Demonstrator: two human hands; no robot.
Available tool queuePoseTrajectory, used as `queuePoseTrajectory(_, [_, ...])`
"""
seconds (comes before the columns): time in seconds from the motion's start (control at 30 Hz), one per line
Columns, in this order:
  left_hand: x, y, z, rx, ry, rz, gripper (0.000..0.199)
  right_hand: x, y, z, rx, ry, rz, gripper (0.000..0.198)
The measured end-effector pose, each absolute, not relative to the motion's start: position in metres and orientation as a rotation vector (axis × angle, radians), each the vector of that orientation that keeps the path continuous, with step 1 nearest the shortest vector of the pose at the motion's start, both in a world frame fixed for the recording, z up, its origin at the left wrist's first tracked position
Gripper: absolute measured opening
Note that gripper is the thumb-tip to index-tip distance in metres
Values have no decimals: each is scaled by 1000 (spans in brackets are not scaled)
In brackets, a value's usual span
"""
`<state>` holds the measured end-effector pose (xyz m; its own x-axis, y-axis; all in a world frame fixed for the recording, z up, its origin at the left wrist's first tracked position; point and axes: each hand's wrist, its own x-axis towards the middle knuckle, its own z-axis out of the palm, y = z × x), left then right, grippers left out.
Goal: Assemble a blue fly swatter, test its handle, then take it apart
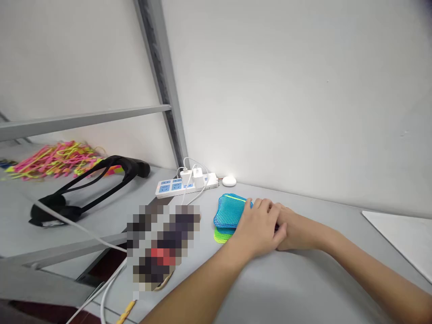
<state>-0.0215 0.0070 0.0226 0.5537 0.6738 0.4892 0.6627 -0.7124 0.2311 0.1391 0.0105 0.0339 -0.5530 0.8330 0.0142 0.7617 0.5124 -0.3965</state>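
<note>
Two bare hands meet at the right end of a low stack of blue mesh fabric pieces, which lies on the smooth grey table towards its rear edge. A bright green mesh piece shows beneath the stack's front left corner. The left hand rests over the stack, fingers together and bent; the right hand sits against it, its fingertips hidden. Whether either hand is clamped on the mesh cannot be told. Caution: the layers are probably loose and slippery, so uneven sideways pressure could fan the stack or leave the green piece behind. Crossed fingers may obstruct one another and conceal a misaligned layer. Leftward sweep is limited by a pixelated dark object near the table's left edge; contact could push it towards that edge. At the rear edge, a white power strip with blue sockets and a white rounded device restrict reach. Bare surface extends rightward to a flat white panel and forward; the front edge is out of view.
</note>
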Motion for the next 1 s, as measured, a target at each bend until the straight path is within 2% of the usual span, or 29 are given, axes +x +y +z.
queuePoseTrajectory(0.1, [-30, 14, 17, 2758, 1375, 755, 41, 141, 31, 28, -1321, -2618, 599, 38])
queuePoseTrajectory(0.27, [-38, 23, 5, 2793, 1492, 571, 66, 135, 45, 18, -1280, -2661, 409, 27])
queuePoseTrajectory(0.43, [-35, 26, 5, 2787, 1636, 483, 63, 132, 53, 15, -1251, -2700, 310, 22])
queuePoseTrajectory(0.57, [-32, 24, 3, 2798, 1678, 435, 72, 131, 55, 17, -1254, -2733, 267, 26])
queuePoseTrajectory(0.7, [-34, 25, 0, 2816, 1635, 470, 73, 133, 50, 25, -1284, -2741, 233, 28])
queuePoseTrajectory(0.8, [-36, 27, 0, 2837, 1602, 504, 69, 145, 46, 30, -1302, -2733, 221, 37])
queuePoseTrajectory(0.9, [-39, 29, 1, 2861, 1566, 492, 65, 164, 38, 29, -1369, -2660, 123, 57])
queuePoseTrajectory(1.0, [-38, 30, 5, 2871, 1525, 508, 72, 180, 19, 20, -1426, -2514, -39, 67])
